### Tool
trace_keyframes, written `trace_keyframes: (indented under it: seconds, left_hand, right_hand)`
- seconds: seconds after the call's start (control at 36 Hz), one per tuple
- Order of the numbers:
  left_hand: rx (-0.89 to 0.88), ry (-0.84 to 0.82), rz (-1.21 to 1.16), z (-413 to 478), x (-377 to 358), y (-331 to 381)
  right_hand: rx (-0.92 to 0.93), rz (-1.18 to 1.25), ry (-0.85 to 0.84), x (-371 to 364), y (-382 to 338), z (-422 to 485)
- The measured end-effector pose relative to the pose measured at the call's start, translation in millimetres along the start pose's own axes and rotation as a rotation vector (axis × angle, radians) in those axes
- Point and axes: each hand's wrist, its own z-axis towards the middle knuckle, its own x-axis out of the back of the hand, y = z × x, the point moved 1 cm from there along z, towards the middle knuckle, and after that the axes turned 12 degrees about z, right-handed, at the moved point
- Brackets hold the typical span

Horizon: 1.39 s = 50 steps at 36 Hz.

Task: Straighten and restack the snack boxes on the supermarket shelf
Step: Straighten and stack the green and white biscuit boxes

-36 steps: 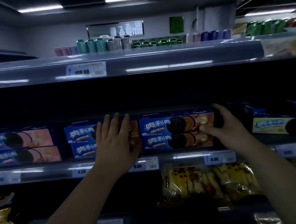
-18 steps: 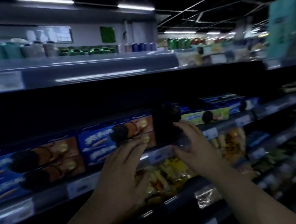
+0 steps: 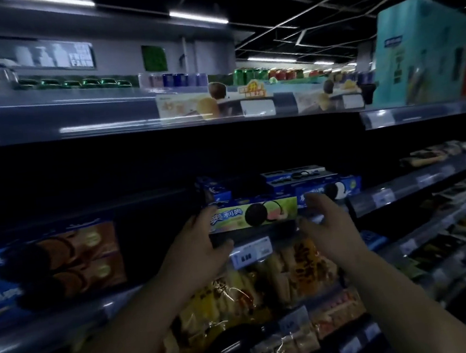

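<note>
A dim supermarket aisle runs away to the right under strip lights and a black open ceiling, with tiers of grey metal shelves edged in clear plastic price rails. On the middle shelf (image 3: 412, 184) the left hand (image 3: 195, 245) grips the left end of a long green cardboard snack box (image 3: 254, 215), thumb beneath and fingers up the end panel. The box lies front face out, just above a white price tag (image 3: 250, 253). The right hand (image 3: 330, 224) is open with its fingers loosely spread just beside the box's right end; whether it touches is unclear. Behind and to the right of that hand sit glossy blue snack boxes (image 3: 327, 188), stacked unevenly. Well to the left of the left hand stand two stacked brown-fronted boxes (image 3: 64, 266), blurred. Below both hands lie crinkled clear bags of yellow snacks (image 3: 237, 292). High above the right hand stands a large teal carton (image 3: 419, 53). Half a second ago both hands were at the brown-fronted boxes; they have since moved right to the green one.
</note>
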Motion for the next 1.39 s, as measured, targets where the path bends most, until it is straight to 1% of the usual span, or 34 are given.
trace_keyframes:
  seconds: [0.06, 0.19, 0.31, 0.39, 0.5, 0.58, 0.64, 0.69, 0.81, 0.86, 0.92, 0.97, 1.03, 1.06, 1.08, 1.14, 1.19, 1.25, 1.31, 1.33, 1.39]
  left_hand:
    - [0.06, 0.001, -0.006, 21, -10, 3]
    - [0.222, 0.061, -0.149, 54, -23, 3]
    - [0.337, 0.005, -0.322, 64, -27, 1]
    - [0.384, 0.001, -0.394, 67, -28, 2]
    - [0.447, 0.054, -0.398, 63, -28, -5]
    - [0.461, 0.152, -0.292, 51, -18, -13]
    - [0.457, 0.215, -0.298, 39, -11, -13]
    - [0.438, 0.238, -0.284, 27, -6, -12]
    - [0.399, 0.299, -0.126, 8, 5, -16]
    - [0.398, 0.282, -0.049, 3, 11, -21]
    - [0.412, 0.216, -0.03, -1, 14, -24]
    - [0.407, 0.122, -0.025, -5, 14, -27]
    - [0.358, 0.025, 0.009, -9, 11, -27]
    - [0.327, 0.002, 0.015, -11, 10, -27]
    - [0.305, 0.007, 0.014, -12, 9, -28]
    - [0.277, 0.086, -0.005, -13, 9, -32]
    - [0.249, 0.194, 0.021, -14, 12, -36]
    - [0.212, 0.257, 0.175, -14, 17, -40]
    - [0.126, 0.303, 0.376, -12, 20, -44]
    - [0.073, 0.31, 0.451, -11, 21, -45]
    - [0.034, 0.27, 0.559, -7, 22, -45]
  right_hand:
    - [0.034, -0.056, -0.045, 4, 7, 20]
    - [0.041, -0.156, -0.173, 2, 28, 54]
    - [0.065, -0.184, -0.225, -3, 42, 67]
    - [0.084, -0.16, -0.252, -6, 48, 72]
    - [0.078, -0.074, -0.234, -12, 45, 79]
    - [0.106, -0.005, -0.272, -23, 33, 81]
    - [0.152, 0.038, -0.314, -32, 20, 79]
    - [0.182, 0.103, -0.383, -45, 7, 75]
    - [0.178, 0.159, -0.501, -75, -10, 72]
    - [0.115, 0.192, -0.564, -88, -14, 73]
    - [0.069, 0.206, -0.637, -100, -19, 73]
    - [0.068, 0.164, -0.678, -109, -25, 72]
    - [0.09, 0.119, -0.692, -115, -29, 70]
    - [0.11, 0.092, -0.692, -118, -30, 69]
    - [0.13, 0.07, -0.682, -120, -30, 68]
    - [0.121, 0.085, -0.652, -120, -28, 71]
    - [0.06, 0.196, -0.656, -115, -22, 79]
    - [-0.002, 0.307, -0.713, -106, -16, 88]
    - [-0.049, 0.372, -0.783, -97, -12, 95]
    - [-0.076, 0.392, -0.806, -93, -12, 97]
    - [-0.121, 0.405, -0.817, -90, -13, 99]
